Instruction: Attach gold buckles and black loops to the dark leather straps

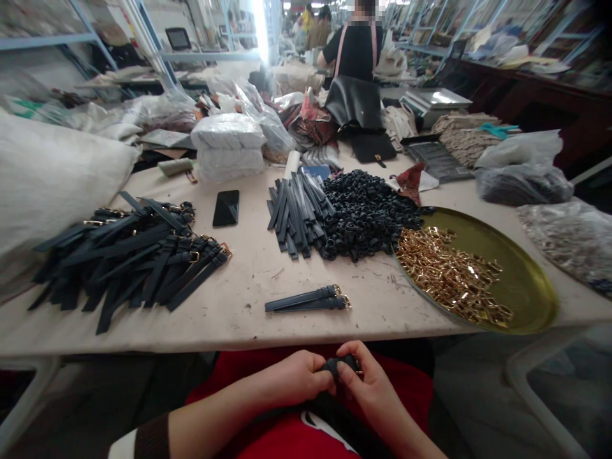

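Above my lap, below the table's front edge, my left hand (308,375) and my right hand (359,376) are both closed on one dark strap (340,365). A gold buckle shows at the strap's right end, by my right fingers; much of the strap is hidden by the hands. On the table just beyond lie a few buckled straps (306,301), buckles to the right. Further back are a bundle of plain dark strips (299,213) and a heap of small black loops (370,213). Gold buckles (447,274) fill the left part of a round tray (530,287).
A large pile of buckled straps (138,255) covers the table's left side, near a phone (226,208). Wrapped white packs (228,146), a black bag (356,105) and plastic bags (523,169) stand behind. A person (356,48) stands further back.
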`<state>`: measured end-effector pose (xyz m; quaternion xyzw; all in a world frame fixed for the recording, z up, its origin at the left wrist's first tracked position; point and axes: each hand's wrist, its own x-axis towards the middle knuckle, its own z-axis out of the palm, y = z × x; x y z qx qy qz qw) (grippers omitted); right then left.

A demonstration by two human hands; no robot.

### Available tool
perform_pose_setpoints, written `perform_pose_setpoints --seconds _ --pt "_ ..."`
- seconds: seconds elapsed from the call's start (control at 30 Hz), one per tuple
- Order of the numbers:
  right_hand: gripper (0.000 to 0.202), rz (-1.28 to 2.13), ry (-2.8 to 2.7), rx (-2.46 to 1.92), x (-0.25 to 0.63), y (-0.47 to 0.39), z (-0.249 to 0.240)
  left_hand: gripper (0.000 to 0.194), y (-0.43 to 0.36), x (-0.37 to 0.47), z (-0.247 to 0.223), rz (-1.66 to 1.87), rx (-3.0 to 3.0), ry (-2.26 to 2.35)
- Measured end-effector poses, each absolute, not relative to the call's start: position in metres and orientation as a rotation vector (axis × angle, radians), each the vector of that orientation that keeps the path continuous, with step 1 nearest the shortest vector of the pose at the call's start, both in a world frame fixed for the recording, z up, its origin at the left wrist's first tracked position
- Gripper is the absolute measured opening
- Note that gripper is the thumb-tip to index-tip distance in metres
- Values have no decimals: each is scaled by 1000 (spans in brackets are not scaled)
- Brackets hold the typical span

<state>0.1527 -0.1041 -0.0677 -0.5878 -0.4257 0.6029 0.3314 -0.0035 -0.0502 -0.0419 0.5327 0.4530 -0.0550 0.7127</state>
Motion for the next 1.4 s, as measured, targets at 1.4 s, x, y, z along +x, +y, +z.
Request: perform_pose_setpoints --seconds 1.4 --pt "22 1149 -1893 -1513 167 -116 -53 34 -48 -15 -13 -252 2139 966"
